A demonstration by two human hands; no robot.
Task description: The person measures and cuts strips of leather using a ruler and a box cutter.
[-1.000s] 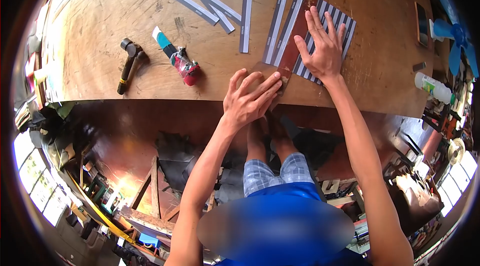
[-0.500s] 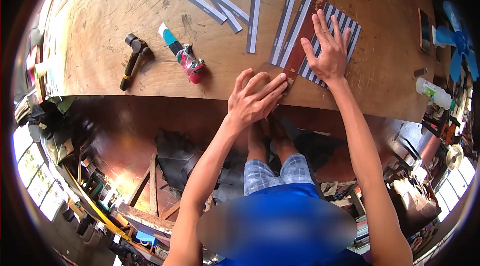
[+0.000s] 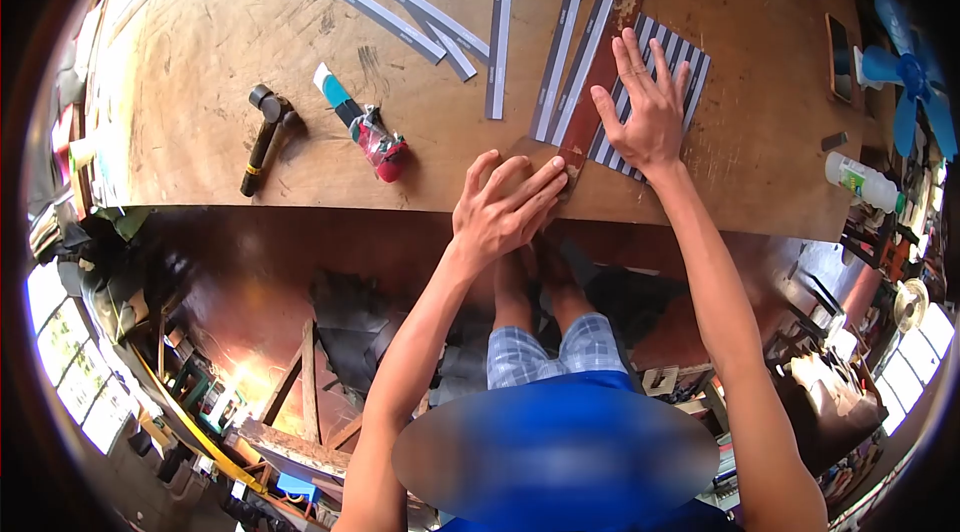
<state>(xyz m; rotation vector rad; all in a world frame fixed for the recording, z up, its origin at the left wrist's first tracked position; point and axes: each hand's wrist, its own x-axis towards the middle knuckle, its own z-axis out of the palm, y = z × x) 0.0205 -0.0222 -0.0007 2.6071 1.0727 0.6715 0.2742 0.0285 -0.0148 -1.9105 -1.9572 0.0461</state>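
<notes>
A worn red-brown straightedge (image 3: pixel 600 72) lies slanted over a sheet with dark and white stripes (image 3: pixel 690 82). My right hand (image 3: pixel 648 122) rests flat on the sheet and the straightedge, its fingers spread. At the straightedge's lower end, near the table's front edge, my left hand (image 3: pixel 505 200) presses down with its index and middle fingers stretched out; its thumb is largely hidden. Two striped strips lie just left of the straightedge, one of them a separate strip (image 3: pixel 556 67). Under the straightedge's lower end, a dark flat piece (image 3: pixel 528 148) shows partly.
More cut strips (image 3: pixel 499 37) lie on the wooden table (image 3: pixel 220 52). To the left are a hammer (image 3: pixel 266 122) and a tool wrapped in red and teal (image 3: pixel 365 127). A phone (image 3: pixel 838 57), a white bottle (image 3: pixel 865 182) and a blue fan (image 3: pixel 912 77) are at the right.
The camera view has shifted slightly, so the table appears a little lower. Both hands keep about the same places on the straightedge and sheet.
</notes>
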